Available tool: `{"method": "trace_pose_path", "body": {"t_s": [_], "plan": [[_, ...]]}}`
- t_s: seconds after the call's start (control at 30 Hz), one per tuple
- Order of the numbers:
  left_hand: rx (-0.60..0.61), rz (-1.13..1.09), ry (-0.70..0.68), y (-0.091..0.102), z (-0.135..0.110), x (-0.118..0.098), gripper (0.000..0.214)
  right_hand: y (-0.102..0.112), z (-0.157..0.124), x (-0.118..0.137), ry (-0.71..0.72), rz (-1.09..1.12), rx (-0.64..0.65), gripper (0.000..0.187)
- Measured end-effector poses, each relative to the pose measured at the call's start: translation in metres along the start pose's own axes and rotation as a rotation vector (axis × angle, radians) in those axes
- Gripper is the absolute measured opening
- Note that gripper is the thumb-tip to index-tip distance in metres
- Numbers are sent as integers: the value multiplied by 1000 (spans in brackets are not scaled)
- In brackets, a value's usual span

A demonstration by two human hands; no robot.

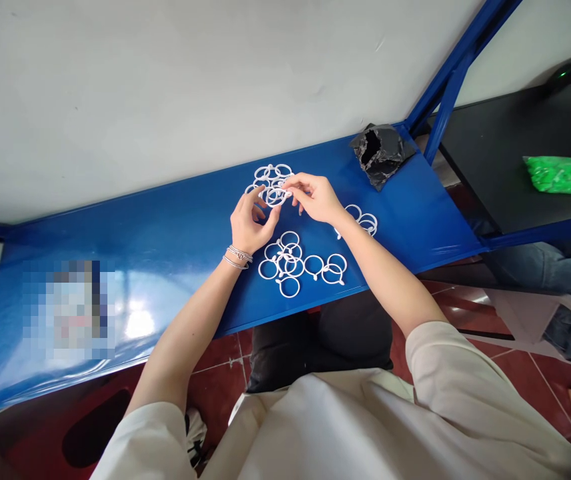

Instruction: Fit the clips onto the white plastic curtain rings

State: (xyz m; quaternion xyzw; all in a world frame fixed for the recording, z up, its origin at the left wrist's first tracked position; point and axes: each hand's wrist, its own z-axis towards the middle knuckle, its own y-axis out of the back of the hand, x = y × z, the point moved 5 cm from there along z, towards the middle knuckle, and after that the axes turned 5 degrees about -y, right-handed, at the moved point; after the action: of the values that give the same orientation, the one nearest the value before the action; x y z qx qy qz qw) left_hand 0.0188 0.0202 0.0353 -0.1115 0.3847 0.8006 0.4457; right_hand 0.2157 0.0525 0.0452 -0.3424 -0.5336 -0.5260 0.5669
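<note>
Right hand point(314, 199): thumb and forefinger closed to a tight pinch on a white plastic curtain ring point(276, 197), remaining fingers loosely curled behind. Left hand point(251, 223): half open, fingers raised and curved, tips at the near side of the ring. Whether they bear on it cannot be told at this size.

Ring lies between the two hands, the right hand's fingers coming in from the right and the left hand's from the near side. Round, so no long axis; a small tab shows on the rim of rings nearby. It sits at the near edge of a far heap of rings point(270, 179), overlapping it. Whether it is linked into the heap is unclear.

Near heap of rings point(290, 265) lies just below the hands, closer to the left wrist, several rims overlapping. Small right heap of rings point(363, 221) lies beyond the right forearm. All rest on a blue metal shelf point(418, 207).

Crumpled black plastic bag point(380, 153) on the shelf, far right. Green plastic bag point(563, 175) on a dark surface further right. Two thin silver bracelets point(238, 257) on the left wrist. Pale sleeves on both arms. Blurred patch point(68, 310) on the shelf's left end, unreadable.
</note>
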Motion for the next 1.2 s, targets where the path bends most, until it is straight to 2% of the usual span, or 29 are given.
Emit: {"method": "trace_pose_path", "body": {"t_s": [0.13, 0.23, 0.5, 0.7, 0.97, 1.2], "plan": [[56, -33, -14, -1, 0, -1, 42, -2, 1, 4, 4, 104, 57, 43], [56, -43, 13, 0, 1, -2, 36, -3, 0, 5, -29, 159, 83, 48], [-5, -36, -26, 3, 2, -3, 28, -11, 0, -6, -120, 217, 7, 44], [6, -55, -9, 1, 1, -2, 27, -13, 1, -8, -123, 229, -24, 47], [44, -82, 30, 1, 1, 0, 28, -15, 0, -6, -203, 296, 15, 54], [66, -78, 55, 1, 1, 0, 32, -13, 0, -3, -183, 298, -31, 53]]}}
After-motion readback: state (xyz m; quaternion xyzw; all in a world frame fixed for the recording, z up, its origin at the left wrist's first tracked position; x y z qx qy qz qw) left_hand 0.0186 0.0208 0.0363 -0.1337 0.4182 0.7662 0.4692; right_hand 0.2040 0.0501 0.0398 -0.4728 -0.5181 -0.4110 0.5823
